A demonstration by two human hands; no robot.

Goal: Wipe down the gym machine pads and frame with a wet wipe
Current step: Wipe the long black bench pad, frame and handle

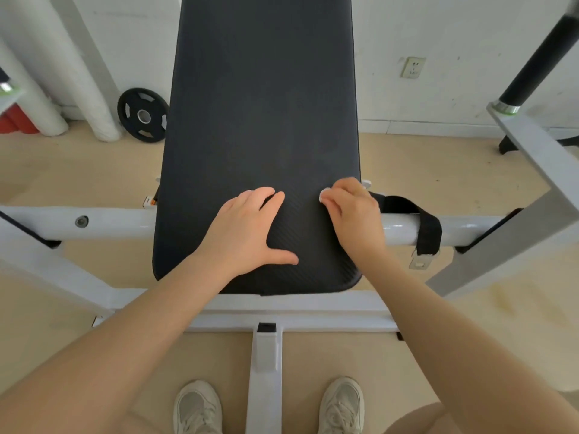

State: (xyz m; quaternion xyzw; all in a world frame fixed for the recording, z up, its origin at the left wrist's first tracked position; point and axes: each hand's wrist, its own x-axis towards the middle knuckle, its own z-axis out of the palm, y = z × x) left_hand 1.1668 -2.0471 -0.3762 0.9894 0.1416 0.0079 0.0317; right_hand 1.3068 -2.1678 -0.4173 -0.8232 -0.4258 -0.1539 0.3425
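A long black bench pad (263, 104) runs away from me on a white steel frame (103, 222). My left hand (247, 233) lies flat on the near end of the pad, fingers spread, holding nothing. My right hand (352, 211) is curled at the pad's right edge, fingers closed on a small white wet wipe (323, 195), of which only a sliver shows past the fingertips. A black strap (423, 223) loops over the white crossbar just right of that hand.
A black weight plate (143, 115) leans against the wall at the back left beside white padded posts (91, 76). A black-gripped bar (539, 57) rises on the right upright. My two shoes (197, 408) straddle the frame's centre leg (264, 371) on the tan floor.
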